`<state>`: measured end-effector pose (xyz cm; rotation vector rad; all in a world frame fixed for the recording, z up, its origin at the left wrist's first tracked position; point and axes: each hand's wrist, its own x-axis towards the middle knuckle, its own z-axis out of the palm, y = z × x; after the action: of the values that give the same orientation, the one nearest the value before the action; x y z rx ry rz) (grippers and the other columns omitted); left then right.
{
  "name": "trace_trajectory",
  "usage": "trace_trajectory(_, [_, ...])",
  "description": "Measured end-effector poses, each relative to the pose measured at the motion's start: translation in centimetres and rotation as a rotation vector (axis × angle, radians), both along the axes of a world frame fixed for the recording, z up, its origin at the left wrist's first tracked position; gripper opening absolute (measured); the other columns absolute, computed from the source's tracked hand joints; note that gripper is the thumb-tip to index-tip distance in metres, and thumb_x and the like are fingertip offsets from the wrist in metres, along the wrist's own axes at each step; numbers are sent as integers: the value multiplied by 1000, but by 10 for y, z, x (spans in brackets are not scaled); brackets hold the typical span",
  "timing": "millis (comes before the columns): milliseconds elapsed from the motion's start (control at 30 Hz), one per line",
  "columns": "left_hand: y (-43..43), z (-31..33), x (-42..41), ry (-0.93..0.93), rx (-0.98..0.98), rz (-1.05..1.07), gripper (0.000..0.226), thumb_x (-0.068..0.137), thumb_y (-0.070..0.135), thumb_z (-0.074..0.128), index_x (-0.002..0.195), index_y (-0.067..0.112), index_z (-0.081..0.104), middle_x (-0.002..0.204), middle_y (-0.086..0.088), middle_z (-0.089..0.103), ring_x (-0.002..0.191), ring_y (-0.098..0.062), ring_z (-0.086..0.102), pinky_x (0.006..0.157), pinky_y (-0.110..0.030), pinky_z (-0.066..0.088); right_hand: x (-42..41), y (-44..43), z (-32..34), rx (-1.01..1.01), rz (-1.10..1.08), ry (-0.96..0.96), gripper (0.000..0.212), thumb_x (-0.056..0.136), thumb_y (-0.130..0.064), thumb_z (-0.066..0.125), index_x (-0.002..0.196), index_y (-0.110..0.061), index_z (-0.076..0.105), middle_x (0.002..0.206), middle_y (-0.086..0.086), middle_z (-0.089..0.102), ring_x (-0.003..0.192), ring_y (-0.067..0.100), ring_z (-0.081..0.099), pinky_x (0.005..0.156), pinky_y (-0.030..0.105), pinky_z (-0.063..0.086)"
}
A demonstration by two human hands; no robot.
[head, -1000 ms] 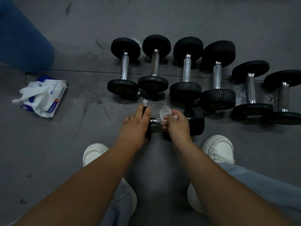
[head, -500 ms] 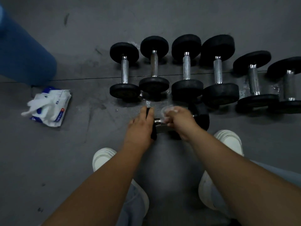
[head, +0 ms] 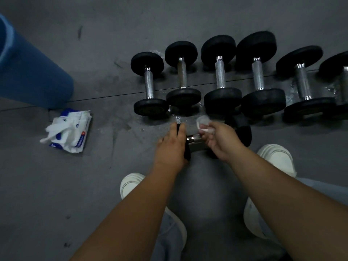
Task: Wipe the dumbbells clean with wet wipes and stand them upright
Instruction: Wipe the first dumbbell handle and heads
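Observation:
A small dumbbell (head: 244,134) with black ends and a chrome handle lies sideways on the grey floor between my feet. My left hand (head: 172,147) grips its left end. My right hand (head: 220,140) pinches a crumpled white wet wipe (head: 204,123) just above the chrome handle. Behind it, a row of several black dumbbells (head: 220,76) lies on the floor, handles pointing away from me.
An open pack of wet wipes (head: 70,131) lies on the floor at the left, with a wipe pulled up from it. A blue cylinder (head: 28,72) stands at the far left. My white shoes (head: 276,157) flank the dumbbell.
The view has shifted, so everything sits further right and lower. My right hand has lifted the wipe slightly off the handle. My left hand keeps its grip on the end.

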<state>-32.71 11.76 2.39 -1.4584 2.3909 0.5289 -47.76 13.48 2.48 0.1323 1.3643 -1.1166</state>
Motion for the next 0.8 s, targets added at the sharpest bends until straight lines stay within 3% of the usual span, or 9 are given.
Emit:
trace_trajectory(67, [0,1,0,-3,-4,-3,113,67,33,83,152,19,10,159,-9,11,126,-32,50,99,-42,42,-4,0,-4,45,-20,15,15,98,-13,43,99,-7,56,82,7,64,53,11,60,43,17,38])
trace_trajectory(133, [2,0,-1,-3,-13,-2,112,66,32,84,151,19,12,157,-8,13,123,-32,51,97,-42,43,-3,-1,-5,82,219,164,17,96,-9,44,110,-10,54,78,5,63,51,11,55,41,18,36])
trace_trajectory(200, [1,0,-1,1,-13,0,111,65,30,84,150,19,14,156,-8,14,123,-32,51,97,-42,43,-8,-2,-7,97,606,600,31,91,-6,49,121,-16,52,87,8,65,65,19,60,52,24,46])
trace_trajectory(267, [0,1,-1,3,-2,2,111,66,30,85,150,19,14,157,-8,14,126,-32,49,99,-42,42,-16,-4,-9,80,894,1110,28,88,-10,53,116,-8,59,104,17,62,92,32,61,77,33,50])
trace_trajectory(333, [-1,1,0,7,2,2,110,67,30,84,151,19,14,158,-9,12,128,-32,48,100,-42,41,-18,0,-10,105,970,1272,23,88,-18,56,101,-1,64,106,22,55,97,38,58,81,37,48])
trace_trajectory(433, [1,0,0,5,5,-3,110,67,30,83,151,18,13,158,-9,11,128,-32,46,101,-42,41,-12,5,-10,98,887,1243,22,87,-28,59,86,-7,64,100,18,56,92,34,58,78,34,47])
trace_trajectory(567, [-2,-1,0,8,-3,-11,108,70,29,80,152,18,11,158,-9,12,127,-32,47,99,-43,41,4,12,-11,-125,873,1177,30,89,-29,53,62,-20,44,72,6,54,80,29,58,80,35,47])
trace_trajectory(700, [-1,0,0,-4,21,-18,112,69,31,82,153,18,9,158,-10,11,129,-33,46,101,-43,41,-1,12,-19,-31,815,1057,5,93,-17,47,88,-19,47,79,8,56,80,30,58,66,28,35])
trace_trajectory(800, [-4,5,0,-20,55,-27,117,67,33,85,154,17,8,158,-11,11,129,-35,46,100,-43,41,-5,10,-15,-54,827,1052,21,90,-12,51,111,-13,53,88,5,56,82,21,55,68,23,35])
